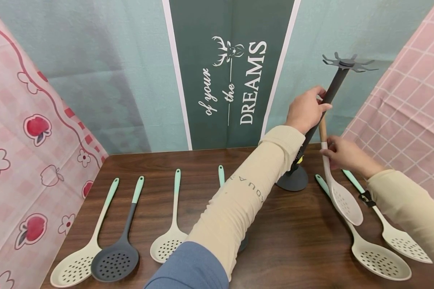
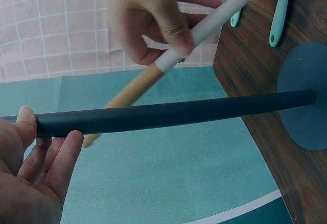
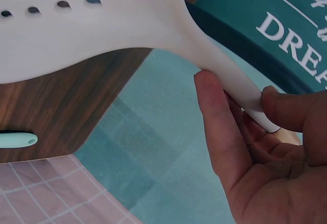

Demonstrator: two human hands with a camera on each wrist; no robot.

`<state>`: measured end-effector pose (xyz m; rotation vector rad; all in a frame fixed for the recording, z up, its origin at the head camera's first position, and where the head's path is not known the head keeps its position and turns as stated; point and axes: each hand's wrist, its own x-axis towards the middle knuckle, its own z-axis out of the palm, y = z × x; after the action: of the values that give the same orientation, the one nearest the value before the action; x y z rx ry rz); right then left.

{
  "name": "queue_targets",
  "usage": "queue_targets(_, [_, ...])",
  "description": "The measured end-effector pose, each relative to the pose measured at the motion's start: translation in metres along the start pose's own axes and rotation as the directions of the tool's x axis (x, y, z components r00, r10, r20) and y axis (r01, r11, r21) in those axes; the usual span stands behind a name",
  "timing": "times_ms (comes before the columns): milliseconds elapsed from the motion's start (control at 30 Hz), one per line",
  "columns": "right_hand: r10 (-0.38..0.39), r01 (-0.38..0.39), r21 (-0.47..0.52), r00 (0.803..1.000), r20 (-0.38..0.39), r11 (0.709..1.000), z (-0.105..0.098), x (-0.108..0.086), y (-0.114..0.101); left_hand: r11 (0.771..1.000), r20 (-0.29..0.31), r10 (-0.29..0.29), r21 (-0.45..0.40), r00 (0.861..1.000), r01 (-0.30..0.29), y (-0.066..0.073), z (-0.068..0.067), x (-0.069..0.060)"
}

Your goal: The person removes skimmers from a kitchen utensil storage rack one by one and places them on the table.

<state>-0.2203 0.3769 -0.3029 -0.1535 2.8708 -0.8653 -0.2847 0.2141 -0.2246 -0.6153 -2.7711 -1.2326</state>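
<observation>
My left hand (image 1: 306, 109) grips the upper post of a dark utensil stand (image 1: 335, 86), thumb on one side and fingers on the other in the left wrist view. The stand tilts to the right; its round base (image 1: 294, 179) is at the table's back, and hooks fan out at its top. My right hand (image 1: 348, 154) pinches the white neck of a slotted spoon (image 1: 346, 204) with a wooden handle. The spoon hangs head down beside the post, its handle end partly behind it. In the right wrist view, the spoon's perforated head (image 3: 102, 35) fills the upper left.
Two pale skimmers with mint handles, one (image 1: 381, 260) and another (image 1: 406, 243) with a black clip, lie at right. At left lie a pale skimmer (image 1: 72, 267), a dark one (image 1: 115, 263) and another pale one (image 1: 168, 243). My left sleeve covers part of another. Curtains surround the wooden table (image 1: 285, 237).
</observation>
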Motion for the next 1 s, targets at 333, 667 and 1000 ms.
queue_targets(333, [0.026,-0.022,-0.094,0.999,0.044,0.995,0.020,-0.008,0.004,1.000,0.005,-0.010,-0.013,1.000,0.010,0.000,0.001,-0.003])
queue_targets(667, [0.112,-0.101,-0.074,0.981,0.158,0.992,0.040,-0.015,0.006,1.000,0.005,-0.014,-0.026,1.000,0.014,0.001,-0.001,-0.002])
queue_targets(1000, [0.151,-0.130,-0.113,0.967,0.207,0.985,0.058,-0.023,0.009,1.000,-0.004,-0.013,-0.022,1.000,0.013,0.001,-0.001,-0.002])
